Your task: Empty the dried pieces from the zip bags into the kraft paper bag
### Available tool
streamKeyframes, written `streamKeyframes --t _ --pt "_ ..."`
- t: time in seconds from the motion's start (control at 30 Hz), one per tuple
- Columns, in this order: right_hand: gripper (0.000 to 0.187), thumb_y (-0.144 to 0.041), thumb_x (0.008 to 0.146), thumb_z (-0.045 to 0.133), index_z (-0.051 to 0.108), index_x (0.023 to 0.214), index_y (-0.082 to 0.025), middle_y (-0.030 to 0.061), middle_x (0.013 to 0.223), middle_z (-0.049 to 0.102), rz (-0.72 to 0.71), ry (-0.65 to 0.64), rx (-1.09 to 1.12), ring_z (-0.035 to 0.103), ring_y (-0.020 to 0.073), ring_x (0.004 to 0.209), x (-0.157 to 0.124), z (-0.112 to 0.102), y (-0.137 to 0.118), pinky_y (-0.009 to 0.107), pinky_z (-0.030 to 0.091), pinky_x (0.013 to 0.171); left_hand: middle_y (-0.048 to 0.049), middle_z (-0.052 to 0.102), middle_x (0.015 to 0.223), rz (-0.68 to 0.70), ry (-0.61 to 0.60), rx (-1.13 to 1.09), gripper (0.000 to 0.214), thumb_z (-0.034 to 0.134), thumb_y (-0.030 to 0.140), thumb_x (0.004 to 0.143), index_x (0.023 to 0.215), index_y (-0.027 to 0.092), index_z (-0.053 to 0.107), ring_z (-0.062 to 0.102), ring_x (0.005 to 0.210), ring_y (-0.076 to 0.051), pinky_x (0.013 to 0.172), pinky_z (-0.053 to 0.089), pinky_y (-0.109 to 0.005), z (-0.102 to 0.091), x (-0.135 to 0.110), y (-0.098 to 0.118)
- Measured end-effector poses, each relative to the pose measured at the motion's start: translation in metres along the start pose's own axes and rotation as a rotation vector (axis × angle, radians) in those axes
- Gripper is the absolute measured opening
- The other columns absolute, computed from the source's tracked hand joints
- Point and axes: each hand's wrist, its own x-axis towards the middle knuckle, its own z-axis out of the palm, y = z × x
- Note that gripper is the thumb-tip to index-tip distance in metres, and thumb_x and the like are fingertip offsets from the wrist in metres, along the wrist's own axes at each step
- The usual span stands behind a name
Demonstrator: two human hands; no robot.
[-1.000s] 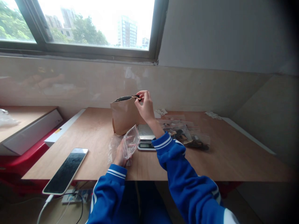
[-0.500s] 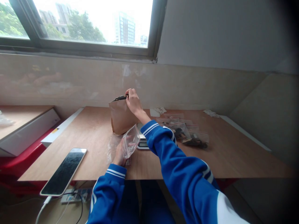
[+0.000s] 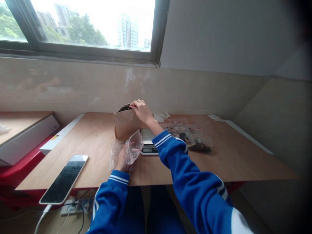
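Note:
A brown paper bag (image 3: 126, 125) stands upright at the far middle of the table, its dark mouth open at the top. My right hand (image 3: 141, 111) is closed at the right side of that mouth, thumb and fingers pinching the rim; whether a fingertip also touches something inside is hidden. Nearer to me, my left hand (image 3: 122, 160) grips a clear zip-lock bag (image 3: 135, 148), with its opening spread toward the right. Just right of the clear bag lies a kitchen scale (image 3: 149, 150) with a small display, partly covered by my right forearm.
Several filled zip-lock bags (image 3: 198, 143) lie right of the scale. A charging phone (image 3: 64, 178) overhangs the table's left front edge, its white cable (image 3: 41, 217) hanging down. Crumpled white tissue (image 3: 215, 118) lies at the back right. A wall with a window closes off the far side.
My right hand has shifted slightly lower at the bag's rim, and the paper bag sits a little lower with its mouth wider. More of the scale shows. The whole view has shifted slightly.

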Motion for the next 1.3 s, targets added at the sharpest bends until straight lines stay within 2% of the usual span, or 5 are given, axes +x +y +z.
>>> streamKeyframes --t 0.27,0.53,0.87,1.13,1.3 --pt "0.02 -0.026 0.094 0.036 0.054 0.095 -0.018 0.0085 0.099 0.056 0.193 0.267 -0.01 0.049 0.0198 0.1 -0.054 0.003 -0.022 0.035 0.035 0.097 -0.0099 0.07 0.07 0.066 -0.018 0.066 0.043 0.048 0.043 0.086 0.115 0.013 0.056 0.068 0.07 -0.025 0.057 0.053 -0.032 -0.002 -0.001 0.0" --pt "0.036 -0.051 0.079 0.054 0.059 0.083 -0.016 0.0053 0.076 0.064 0.689 0.169 0.45 0.06 0.0177 0.07 -0.15 0.029 -0.016 0.027 0.046 0.065 -0.0062 0.071 0.083 0.2 0.01 0.1 0.04 0.069 0.037 0.072 0.105 0.017 0.063 0.066 0.072 -0.021 0.059 0.05 -0.028 -0.012 0.009 -0.015" --pt "0.043 -0.054 0.071 0.065 0.066 0.086 -0.014 0.001 0.068 0.061 0.879 0.687 0.748 0.052 0.0119 0.058 -0.216 -0.027 -0.014 0.022 0.04 0.053 -0.0079 0.068 0.087 0.215 -0.018 0.293 0.04 0.065 0.046 0.074 0.097 0.014 0.069 0.057 0.063 -0.012 0.049 0.039 -0.019 -0.007 0.009 -0.014" --pt "0.038 -0.057 0.075 0.059 0.059 0.08 -0.019 -0.0027 0.063 0.056 0.957 0.718 0.798 0.051 0.0133 0.055 -0.247 -0.029 -0.017 0.024 0.04 0.052 -0.0045 0.066 0.081 0.342 -0.175 0.402 0.018 0.069 0.027 0.072 0.086 0.015 0.071 0.049 0.061 -0.012 0.053 0.035 -0.021 0.021 0.004 0.001" --pt "0.039 -0.057 0.074 0.059 0.058 0.08 -0.019 -0.0021 0.064 0.056 0.978 0.731 0.807 0.051 0.0136 0.055 -0.245 -0.026 -0.014 0.024 0.04 0.05 -0.0063 0.066 0.096 0.566 -0.091 0.431 0.01 0.06 0.019 0.075 0.077 0.019 0.07 0.055 0.099 -0.024 0.083 0.042 -0.029 0.031 0.001 0.008"
